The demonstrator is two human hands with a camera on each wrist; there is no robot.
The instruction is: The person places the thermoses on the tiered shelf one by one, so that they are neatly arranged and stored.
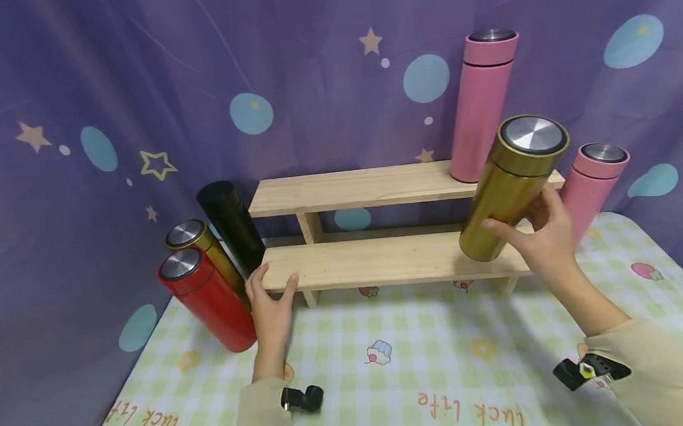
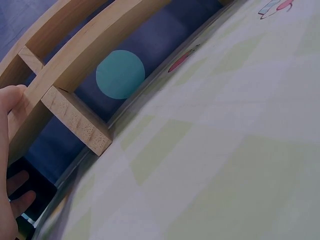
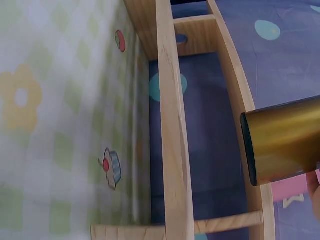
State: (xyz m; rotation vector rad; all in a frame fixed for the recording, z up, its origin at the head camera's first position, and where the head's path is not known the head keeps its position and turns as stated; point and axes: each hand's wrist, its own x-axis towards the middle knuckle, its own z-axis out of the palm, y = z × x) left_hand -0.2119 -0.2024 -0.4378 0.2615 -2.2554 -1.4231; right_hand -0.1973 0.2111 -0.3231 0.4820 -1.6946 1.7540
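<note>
My right hand (image 1: 544,227) grips a gold thermos (image 1: 505,190) with a steel-topped lid. The thermos leans a little to the right over the right part of a two-tier wooden shelf (image 1: 375,260). From the right wrist, its dark base and gold side (image 3: 287,142) show beside the upper board. At the shelf's left end, my left hand (image 1: 272,305) holds the corner of the lower board, with its thumb (image 2: 12,97) at the front edge. A tall pink thermos (image 1: 484,108) stands upright on the upper board at the right.
Left of the shelf stand a red thermos (image 1: 206,300), another gold thermos (image 1: 189,235) and a black thermos (image 1: 230,222), close together. A second pink thermos (image 1: 595,183) is at the shelf's right end. A checked cloth (image 1: 355,386) covers the table; a purple curtain (image 1: 317,54) hangs behind.
</note>
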